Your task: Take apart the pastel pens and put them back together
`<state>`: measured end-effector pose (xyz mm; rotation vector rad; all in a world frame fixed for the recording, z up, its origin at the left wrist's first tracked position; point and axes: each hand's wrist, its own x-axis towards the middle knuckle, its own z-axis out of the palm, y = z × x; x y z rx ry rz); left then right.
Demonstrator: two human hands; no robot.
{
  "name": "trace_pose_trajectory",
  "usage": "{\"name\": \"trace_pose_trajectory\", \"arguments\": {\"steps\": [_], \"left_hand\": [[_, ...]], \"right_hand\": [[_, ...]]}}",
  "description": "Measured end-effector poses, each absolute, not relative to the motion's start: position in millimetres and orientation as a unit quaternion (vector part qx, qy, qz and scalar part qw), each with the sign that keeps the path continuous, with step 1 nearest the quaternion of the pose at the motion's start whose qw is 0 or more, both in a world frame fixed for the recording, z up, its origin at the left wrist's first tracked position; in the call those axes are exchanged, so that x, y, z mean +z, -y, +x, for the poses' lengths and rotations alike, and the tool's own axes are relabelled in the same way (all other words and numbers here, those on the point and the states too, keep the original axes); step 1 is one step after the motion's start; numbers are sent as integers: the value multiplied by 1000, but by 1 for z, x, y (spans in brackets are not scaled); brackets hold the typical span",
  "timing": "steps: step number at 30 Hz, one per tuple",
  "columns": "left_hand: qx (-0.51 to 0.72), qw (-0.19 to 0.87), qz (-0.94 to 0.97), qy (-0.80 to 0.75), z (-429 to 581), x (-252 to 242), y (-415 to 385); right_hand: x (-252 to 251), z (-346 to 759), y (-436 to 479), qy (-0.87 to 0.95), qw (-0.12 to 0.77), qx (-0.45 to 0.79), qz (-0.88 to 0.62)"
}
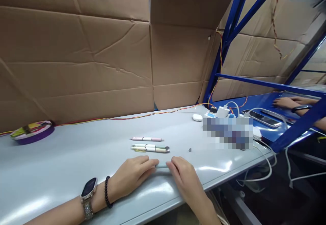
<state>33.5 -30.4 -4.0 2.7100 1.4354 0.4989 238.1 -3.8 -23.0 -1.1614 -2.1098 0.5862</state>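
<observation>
Just above the front part of the table, a light blue pen barrel (161,165) spans the gap between my two hands. My left hand (133,174), below a watch and a dark bead bracelet, pinches its left end, and my right hand (182,175) has fingers closed around the right end. Both ends of the barrel are hidden by fingers. Beyond the hands lie a pink and white pen (147,139) and, closer, a pale green pen (161,146) beside a pale yellow one (160,149). A small grey cone-shaped piece (189,149) rests to their right.
A round purple-sided box (35,136) sits at the far left. White earbud case (197,117), chargers (222,111) and cables crowd the right end, near a blurred patch. Cardboard (76,55) walls the back; a blue frame (216,62) rises right. Another person's hands (285,102) rest beyond it.
</observation>
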Motion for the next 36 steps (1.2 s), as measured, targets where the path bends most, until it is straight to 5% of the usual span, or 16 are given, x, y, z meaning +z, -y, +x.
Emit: {"name": "trace_pose_trajectory", "arguments": {"steps": [23, 36], "left_hand": [[170, 36, 866, -469, 36, -7, 30], [128, -90, 913, -376, 35, -8, 30]], "right_hand": [[-20, 250, 3, 724, 410, 392, -394], [-15, 249, 9, 702, 426, 442, -361]]}}
